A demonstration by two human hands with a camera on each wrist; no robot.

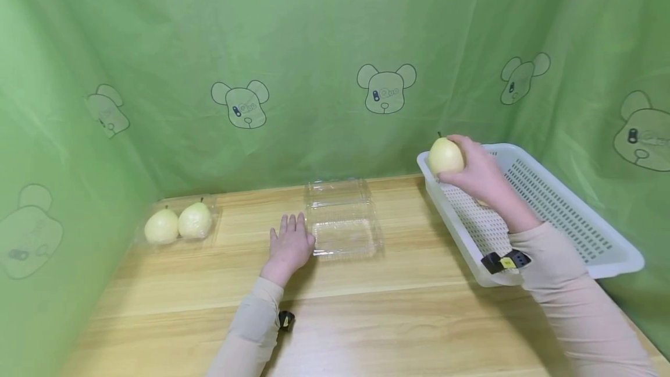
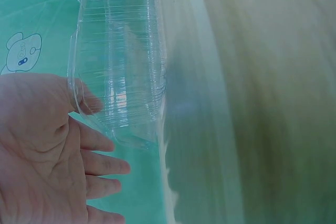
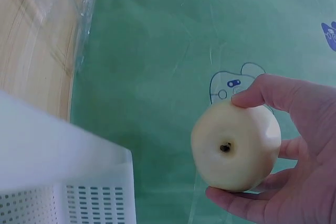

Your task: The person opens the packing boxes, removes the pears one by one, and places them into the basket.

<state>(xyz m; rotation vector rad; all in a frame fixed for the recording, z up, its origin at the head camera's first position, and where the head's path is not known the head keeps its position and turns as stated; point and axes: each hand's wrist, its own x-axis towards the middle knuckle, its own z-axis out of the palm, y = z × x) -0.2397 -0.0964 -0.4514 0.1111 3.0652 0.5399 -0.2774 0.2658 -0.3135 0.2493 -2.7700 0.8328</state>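
Observation:
My right hand [image 1: 478, 170] holds a pale yellow pear [image 1: 446, 156], stem up, over the far left corner of a white plastic basket [image 1: 455, 237]. In the right wrist view, thumb and fingers grip the sides of the pear [image 3: 233, 148], its blossom end facing the camera. My left hand [image 1: 290, 243] is at the left side of a clear plastic clamshell box [image 1: 345, 237] whose lid is folded back. In the left wrist view, its thumb [image 2: 86, 98] touches the box's rim, showing through the plastic, while the other fingers extend straight.
Two pears [image 1: 178, 224] sit side by side in another clear box at the far left of the wooden table [image 1: 209, 295]. Green curtain [image 1: 314, 28] with bear-head prints encloses the back and sides. The basket's slotted wall stands along the right.

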